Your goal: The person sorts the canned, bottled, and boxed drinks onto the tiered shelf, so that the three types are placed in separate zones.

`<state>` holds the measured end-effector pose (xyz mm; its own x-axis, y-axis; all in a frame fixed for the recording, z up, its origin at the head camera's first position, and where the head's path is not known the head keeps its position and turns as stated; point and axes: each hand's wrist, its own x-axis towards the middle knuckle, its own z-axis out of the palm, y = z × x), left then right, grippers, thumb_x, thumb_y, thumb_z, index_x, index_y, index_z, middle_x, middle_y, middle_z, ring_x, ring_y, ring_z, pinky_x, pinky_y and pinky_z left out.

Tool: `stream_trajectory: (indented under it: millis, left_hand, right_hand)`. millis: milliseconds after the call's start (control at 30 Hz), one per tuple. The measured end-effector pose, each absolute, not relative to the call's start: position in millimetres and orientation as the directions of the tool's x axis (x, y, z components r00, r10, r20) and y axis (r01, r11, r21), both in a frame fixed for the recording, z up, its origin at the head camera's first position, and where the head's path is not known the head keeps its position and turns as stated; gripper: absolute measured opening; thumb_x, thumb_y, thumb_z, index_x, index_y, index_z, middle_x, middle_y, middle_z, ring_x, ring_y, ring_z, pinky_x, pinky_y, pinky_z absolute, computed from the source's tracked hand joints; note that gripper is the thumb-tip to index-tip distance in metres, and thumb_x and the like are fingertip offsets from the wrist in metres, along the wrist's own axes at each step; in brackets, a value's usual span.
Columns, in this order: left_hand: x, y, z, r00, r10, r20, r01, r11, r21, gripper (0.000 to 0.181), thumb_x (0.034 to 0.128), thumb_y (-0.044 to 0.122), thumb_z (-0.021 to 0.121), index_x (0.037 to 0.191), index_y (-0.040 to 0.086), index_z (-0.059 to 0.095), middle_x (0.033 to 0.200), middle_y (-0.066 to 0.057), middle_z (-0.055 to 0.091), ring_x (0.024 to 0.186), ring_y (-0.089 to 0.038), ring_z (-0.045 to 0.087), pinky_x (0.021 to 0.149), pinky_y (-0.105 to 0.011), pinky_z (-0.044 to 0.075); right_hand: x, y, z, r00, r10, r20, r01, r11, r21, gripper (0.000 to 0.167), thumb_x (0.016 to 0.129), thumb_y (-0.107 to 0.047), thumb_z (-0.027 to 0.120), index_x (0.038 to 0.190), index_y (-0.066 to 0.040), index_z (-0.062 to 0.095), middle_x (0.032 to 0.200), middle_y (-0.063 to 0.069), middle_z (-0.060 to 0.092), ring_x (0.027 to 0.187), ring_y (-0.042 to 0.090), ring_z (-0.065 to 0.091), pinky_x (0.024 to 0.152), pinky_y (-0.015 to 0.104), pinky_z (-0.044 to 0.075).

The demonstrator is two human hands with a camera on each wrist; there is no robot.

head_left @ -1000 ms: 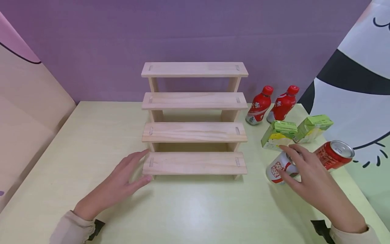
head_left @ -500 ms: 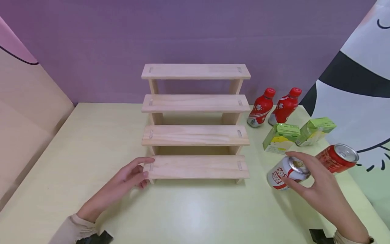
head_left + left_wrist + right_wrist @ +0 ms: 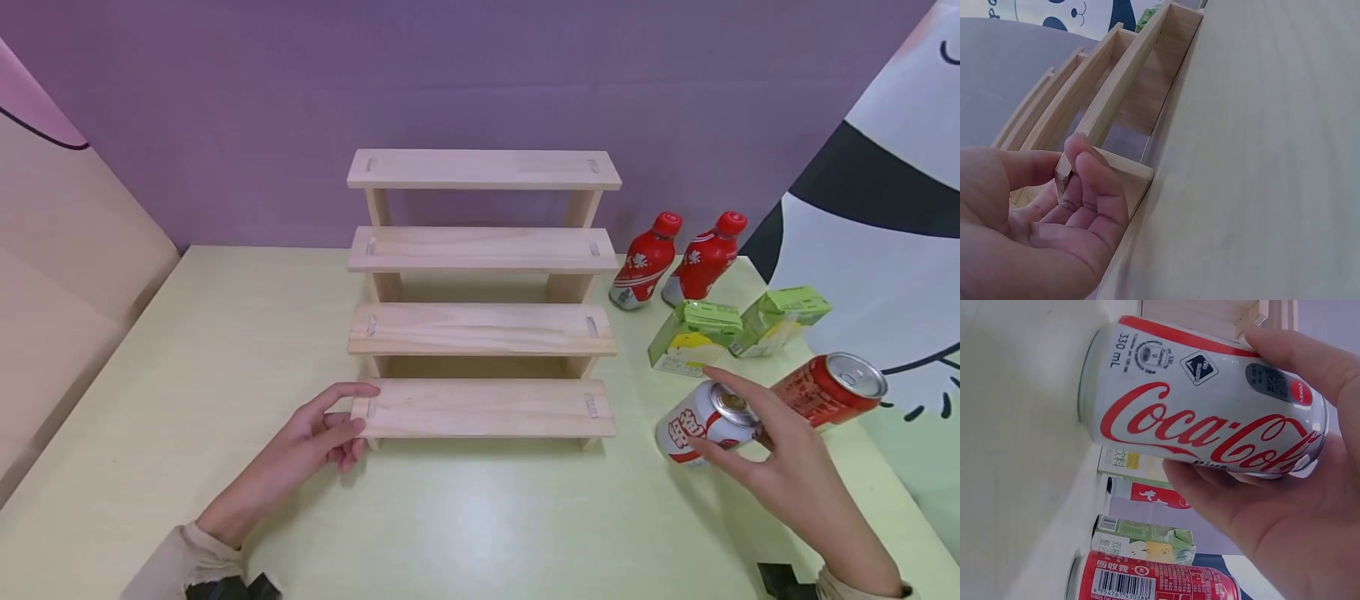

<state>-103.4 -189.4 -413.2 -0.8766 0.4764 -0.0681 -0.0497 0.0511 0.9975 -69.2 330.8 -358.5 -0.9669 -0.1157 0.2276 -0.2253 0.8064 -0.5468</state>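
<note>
A pale wooden shelf rack [image 3: 483,408] with several stepped boards stands mid-table. My left hand [image 3: 318,433] pinches the left end of its lowest board; the left wrist view shows thumb and fingers [image 3: 1100,178] curled about that corner. At the right, my right hand [image 3: 787,467] holds a white Coca-Cola can [image 3: 705,425], thumb on the near side and fingers on the far side. The can's base stands on the table, its lid partly behind the hand. Right behind that hand is a red soda can [image 3: 828,387].
Two green drink cartons [image 3: 693,333] stand behind the cans. Farther back are two red bottles [image 3: 645,260] with red caps, close to the rack's right side. A purple wall [image 3: 480,75] rises behind the table [image 3: 247,317].
My left hand has gone from beside the rack to pinching its lowest board's end. The right hand has closed around the white can, which stays in about the same place.
</note>
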Motion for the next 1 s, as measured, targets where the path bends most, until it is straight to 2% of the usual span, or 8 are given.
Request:
stream_trajectory:
  millis: [67, 233, 300, 367, 467, 567, 800, 1000]
  left_hand:
    - [-104, -189, -413, -0.877, 0.475, -0.074, -0.056, 0.051, 0.997, 0.042, 0.1047, 0.018, 0.053, 0.145, 0.013, 0.041, 0.079, -0.009, 0.06, 0.067, -0.014, 0.056, 0.061, -0.027, 0.052]
    - [-105, -189, -413, -0.878, 0.472, -0.079, -0.068, 0.042, 0.997, 0.043, 0.1044, 0.018, 0.054, 0.145, 0.013, 0.041, 0.08, -0.009, 0.061, 0.068, -0.014, 0.056, 0.061, -0.028, 0.053]
    - [-105, -189, -413, -0.877, 0.474, -0.078, -0.069, 0.037, 0.997, 0.043, 0.1044, 0.018, 0.054, 0.145, 0.012, 0.04, 0.08, -0.009, 0.061, 0.068, -0.014, 0.057, 0.062, -0.028, 0.053]
    - [-105, -189, -414, -0.876, 0.475, -0.079, -0.071, 0.034, 0.997, 0.043, 0.1043, 0.017, 0.054, 0.145, 0.012, 0.04, 0.08, -0.009, 0.061, 0.068, -0.014, 0.057, 0.062, -0.028, 0.054]
    - [-105, -189, -414, -0.876, 0.475, -0.083, -0.075, 0.035, 0.997, 0.043, 0.104, 0.017, 0.054, 0.145, 0.012, 0.041, 0.08, -0.01, 0.062, 0.069, -0.014, 0.058, 0.063, -0.029, 0.054]
    - [-105, -190, -415, -0.876, 0.476, -0.082, -0.077, 0.032, 0.997, 0.043, 0.1038, 0.017, 0.055, 0.145, 0.012, 0.041, 0.08, -0.009, 0.062, 0.07, -0.014, 0.059, 0.064, -0.029, 0.055]
    - [-105, -192, -416, -0.873, 0.484, -0.062, -0.055, 0.029, 0.998, 0.042, 0.1041, 0.017, 0.054, 0.144, 0.011, 0.041, 0.079, -0.01, 0.063, 0.069, -0.015, 0.059, 0.064, -0.031, 0.055]
    - [-106, -192, -417, -0.867, 0.495, -0.049, -0.037, 0.033, 0.999, 0.042, 0.1046, 0.016, 0.053, 0.144, 0.011, 0.041, 0.078, -0.013, 0.064, 0.069, -0.016, 0.058, 0.063, -0.031, 0.055]
  right_hand:
    - [-70, 332, -359, -0.967, -0.125, 0.221, -0.227, 0.817, -0.53, 0.086, 0.077, -0.012, 0.087, 0.15, -0.021, 0.043, 0.128, 0.016, 0.055, 0.101, -0.005, 0.047, 0.071, 0.008, 0.048]
    - [-70, 332, -358, -0.973, -0.128, 0.19, -0.21, 0.833, -0.512, 0.087, 0.079, -0.015, 0.086, 0.152, -0.019, 0.039, 0.129, 0.018, 0.053, 0.104, 0.026, 0.055, 0.068, 0.017, 0.052]
    - [-70, 331, -358, -0.975, -0.128, 0.183, -0.206, 0.831, -0.517, 0.088, 0.079, -0.015, 0.086, 0.153, -0.018, 0.038, 0.13, 0.019, 0.052, 0.105, 0.033, 0.054, 0.068, 0.018, 0.053]
    - [-70, 330, -359, -0.973, -0.135, 0.185, -0.213, 0.829, -0.517, 0.088, 0.079, -0.015, 0.086, 0.153, -0.018, 0.038, 0.131, 0.018, 0.052, 0.107, 0.029, 0.053, 0.068, 0.017, 0.052]
    - [-69, 329, -360, -0.967, -0.161, 0.198, -0.243, 0.821, -0.517, 0.089, 0.08, -0.013, 0.085, 0.154, -0.018, 0.036, 0.132, 0.016, 0.049, 0.112, 0.011, 0.046, 0.069, 0.015, 0.051]
    - [-68, 328, -361, -0.96, -0.183, 0.211, -0.268, 0.816, -0.512, 0.091, 0.08, -0.012, 0.085, 0.155, -0.02, 0.033, 0.134, 0.014, 0.047, 0.11, -0.004, 0.037, 0.07, 0.015, 0.051]
    - [-66, 323, -356, -0.953, -0.195, 0.234, -0.288, 0.824, -0.489, 0.093, 0.078, -0.011, 0.086, 0.154, -0.028, 0.036, 0.136, 0.011, 0.05, 0.112, -0.007, 0.037, 0.072, 0.012, 0.049]
    - [-60, 318, -349, -0.958, -0.125, 0.259, -0.245, 0.823, -0.512, 0.085, 0.074, -0.015, 0.09, 0.146, -0.022, 0.046, 0.129, 0.011, 0.056, 0.103, -0.012, 0.043, 0.075, 0.001, 0.043]
